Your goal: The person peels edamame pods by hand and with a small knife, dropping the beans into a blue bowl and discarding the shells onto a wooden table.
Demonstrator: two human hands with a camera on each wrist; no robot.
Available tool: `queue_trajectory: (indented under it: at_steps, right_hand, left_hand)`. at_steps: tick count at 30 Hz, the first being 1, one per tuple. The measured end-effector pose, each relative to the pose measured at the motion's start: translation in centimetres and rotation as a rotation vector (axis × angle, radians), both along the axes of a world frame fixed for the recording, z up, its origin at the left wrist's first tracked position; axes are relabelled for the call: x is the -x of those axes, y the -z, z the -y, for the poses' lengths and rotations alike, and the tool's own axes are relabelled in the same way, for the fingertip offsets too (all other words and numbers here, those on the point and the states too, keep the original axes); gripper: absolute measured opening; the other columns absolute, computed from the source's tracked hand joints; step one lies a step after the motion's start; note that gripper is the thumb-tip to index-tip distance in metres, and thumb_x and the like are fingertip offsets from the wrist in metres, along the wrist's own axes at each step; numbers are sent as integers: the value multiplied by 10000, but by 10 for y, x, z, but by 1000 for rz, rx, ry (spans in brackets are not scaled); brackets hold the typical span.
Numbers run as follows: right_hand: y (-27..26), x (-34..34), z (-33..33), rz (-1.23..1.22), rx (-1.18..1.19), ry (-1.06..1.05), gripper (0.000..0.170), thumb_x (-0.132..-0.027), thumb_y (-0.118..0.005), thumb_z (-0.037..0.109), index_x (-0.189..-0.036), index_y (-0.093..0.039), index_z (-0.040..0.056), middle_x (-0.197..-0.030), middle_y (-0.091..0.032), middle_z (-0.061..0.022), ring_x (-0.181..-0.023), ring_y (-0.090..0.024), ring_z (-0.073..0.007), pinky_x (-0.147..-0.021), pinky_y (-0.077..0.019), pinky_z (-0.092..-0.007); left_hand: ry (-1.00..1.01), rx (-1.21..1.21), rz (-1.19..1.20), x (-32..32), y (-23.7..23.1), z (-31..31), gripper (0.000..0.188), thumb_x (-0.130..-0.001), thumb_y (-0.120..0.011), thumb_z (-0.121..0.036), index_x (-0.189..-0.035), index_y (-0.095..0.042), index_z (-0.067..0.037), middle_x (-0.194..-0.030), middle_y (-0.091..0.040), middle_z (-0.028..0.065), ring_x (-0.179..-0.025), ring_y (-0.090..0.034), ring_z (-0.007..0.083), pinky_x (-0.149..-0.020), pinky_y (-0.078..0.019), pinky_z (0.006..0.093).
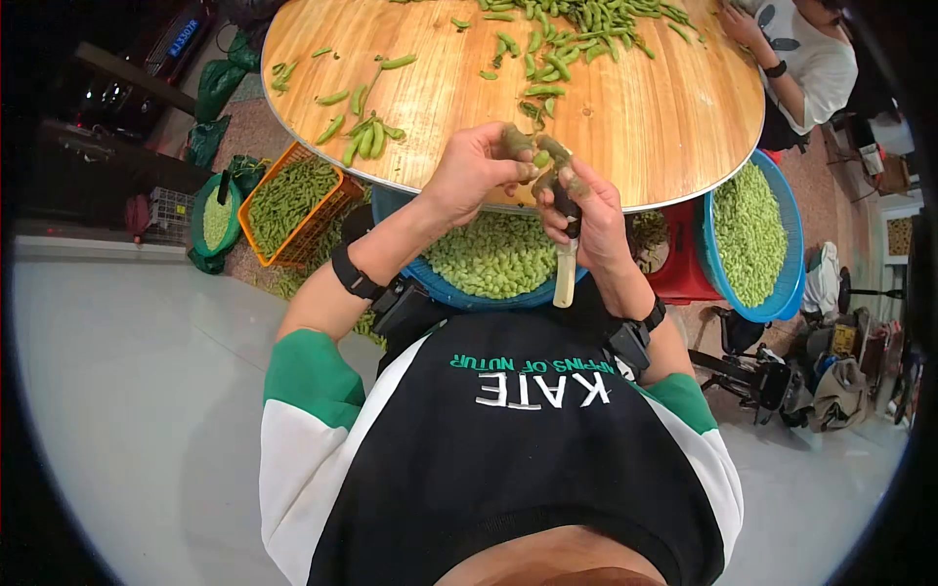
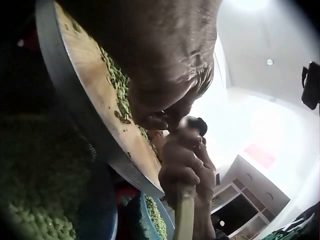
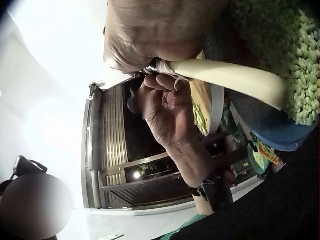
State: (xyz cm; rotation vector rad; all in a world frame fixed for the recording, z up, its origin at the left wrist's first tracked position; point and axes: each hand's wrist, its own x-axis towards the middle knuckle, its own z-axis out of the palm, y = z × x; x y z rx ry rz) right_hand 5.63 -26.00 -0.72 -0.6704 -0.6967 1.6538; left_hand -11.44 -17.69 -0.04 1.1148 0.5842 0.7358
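Over the table's near edge, in the head view, my left hand (image 1: 467, 174) pinches a small green bean pod (image 1: 542, 158) between thumb and forefinger. Close beside it, my right hand (image 1: 596, 217) grips a tool with a pale, curved handle (image 1: 565, 275); the handle juts down out of the palm. That same handle (image 3: 230, 76) extends from the fist in the right wrist view, while its working end is hidden by the fingers. Greyish covers (image 1: 516, 143) wrap several fingertips. Below both hands, a blue basin (image 1: 422, 275) holds a heap of shelled green beans (image 1: 493, 256).
Green pods (image 1: 369, 137) lie scattered on the round wooden table (image 1: 430, 103), with a larger pile (image 1: 586, 34) at the far side. An orange crate (image 1: 318, 223) of pods stands left. At right are a blue basket (image 1: 796, 249) of beans and another person (image 1: 806, 73).
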Motion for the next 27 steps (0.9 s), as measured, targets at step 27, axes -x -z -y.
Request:
queue_trajectory:
  at_steps: [27]
  right_hand:
    - [2, -1, 1, 129, -113, -57, 313, -979, -468, 163, -1250, -505, 9, -796, -569, -44, -527, -422, -61, -426, -341, -191]
  left_hand:
    - [47, 33, -2, 6, -6, 2, 131, -809, -669, -34, -935, -657, -2, -743, -618, 14, -619, -534, 66, -540, -408, 212]
